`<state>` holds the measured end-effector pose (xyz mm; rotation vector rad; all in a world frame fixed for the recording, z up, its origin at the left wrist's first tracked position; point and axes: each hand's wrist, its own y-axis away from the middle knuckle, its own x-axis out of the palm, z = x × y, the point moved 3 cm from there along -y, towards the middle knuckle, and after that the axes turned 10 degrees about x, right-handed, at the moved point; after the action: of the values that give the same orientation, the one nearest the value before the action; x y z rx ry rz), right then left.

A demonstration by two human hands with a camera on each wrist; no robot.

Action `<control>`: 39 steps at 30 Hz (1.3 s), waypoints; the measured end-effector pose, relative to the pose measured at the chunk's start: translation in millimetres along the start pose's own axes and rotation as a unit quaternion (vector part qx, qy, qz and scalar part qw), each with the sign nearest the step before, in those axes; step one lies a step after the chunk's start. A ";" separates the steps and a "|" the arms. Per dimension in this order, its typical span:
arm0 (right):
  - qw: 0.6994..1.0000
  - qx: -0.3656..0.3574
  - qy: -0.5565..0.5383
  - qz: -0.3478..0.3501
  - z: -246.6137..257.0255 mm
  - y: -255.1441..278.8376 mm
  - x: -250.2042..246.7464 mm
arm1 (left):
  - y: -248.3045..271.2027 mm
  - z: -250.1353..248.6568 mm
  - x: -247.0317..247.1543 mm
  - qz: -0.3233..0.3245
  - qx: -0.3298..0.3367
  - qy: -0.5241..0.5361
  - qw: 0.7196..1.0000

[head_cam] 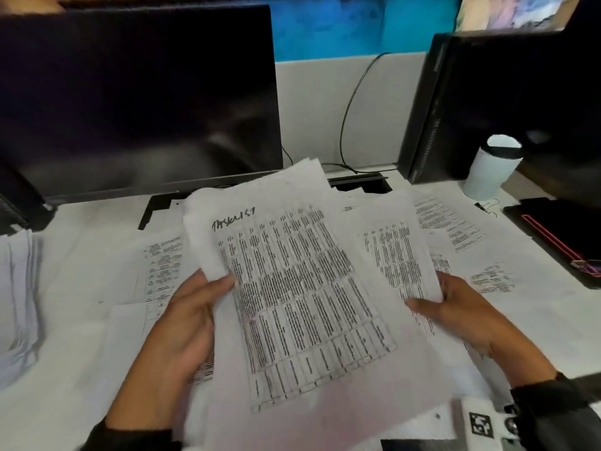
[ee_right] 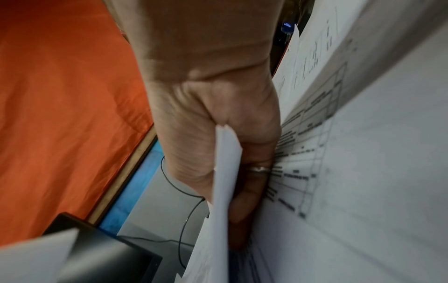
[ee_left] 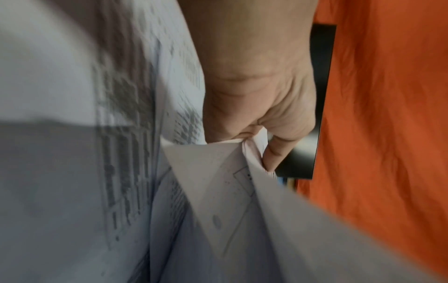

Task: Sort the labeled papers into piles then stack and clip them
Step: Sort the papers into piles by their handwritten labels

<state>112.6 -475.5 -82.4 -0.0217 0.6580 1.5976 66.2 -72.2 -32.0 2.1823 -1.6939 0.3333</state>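
Above the white worktop we hold the sheaf of white printed papers fanned to read its handwritten label: our left hand pinches one edge, our right hand grips another sheet.

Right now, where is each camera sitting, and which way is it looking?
Head: worn on the head, looking forward and down at the held papers over the desk, with the monitor and white cup behind; both hands show.
Left wrist: on the left wrist, looking along the left hand gripping sheets.
Right wrist: on the right wrist, looking along the right hand, ring visible, holding sheets.
Shared: both wrist views show printed papers and orange fabric.
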 end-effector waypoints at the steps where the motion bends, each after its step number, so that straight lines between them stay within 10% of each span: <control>1: 1.000 -0.003 0.008 0.008 0.4 -1.3 3.3 | -4.6 -1.5 10.1 0.019 -0.003 0.002 1.000; 7: 1.000 0.012 0.019 -0.007 12.6 2.0 15.4 | -37.7 25.0 65.6 0.079 -0.015 -0.214 0.974; 12: 0.960 0.087 -0.257 0.067 32.8 1.4 14.8 | -38.6 39.9 106.5 0.094 -0.037 -0.367 0.925; 16: 0.962 0.089 -0.249 0.068 43.5 6.5 11.9 | -40.5 31.8 120.6 0.084 -0.002 -0.397 0.914; 28: 0.986 0.034 -0.015 -0.163 20.3 -9.1 -30.0 | -75.3 -48.2 -27.2 -0.090 0.049 -0.481 0.871; 33: 0.978 0.068 -0.113 -0.164 33.6 -13.9 -55.1 | -64.2 -26.6 -58.4 -0.036 0.001 -0.445 0.895; 39: 0.994 0.074 0.035 -0.075 69.2 -45.6 -10.7 | -51.6 -26.4 -71.9 -0.085 0.033 -0.411 0.907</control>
<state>181.3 -456.7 -38.6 -0.0182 0.8092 1.4054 98.6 13.4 -43.4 2.7035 -1.8370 -0.6898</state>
